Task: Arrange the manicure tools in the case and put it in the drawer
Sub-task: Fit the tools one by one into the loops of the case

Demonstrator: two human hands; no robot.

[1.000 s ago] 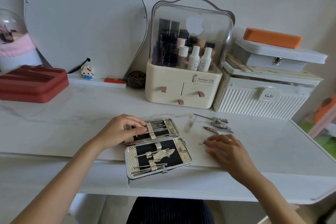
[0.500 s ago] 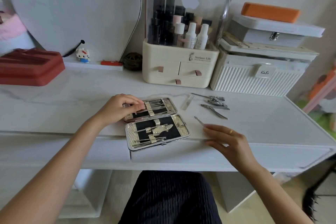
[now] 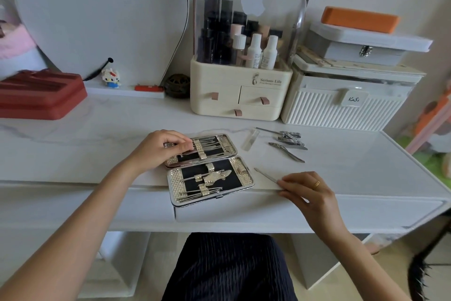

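We see soft, even daylight, no hard shadows; glare on the clear organizer lid [image 3: 251, 2]; wide-angle bending and blur twd the frame edges.

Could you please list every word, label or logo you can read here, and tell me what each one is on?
"Serious Life": printed on the front of the cream cosmetics organiser, with a small line under it too small to read.
"KaSi": handwritten on the tab of the white ribbed box.
Print on the white bottles: too small to read.
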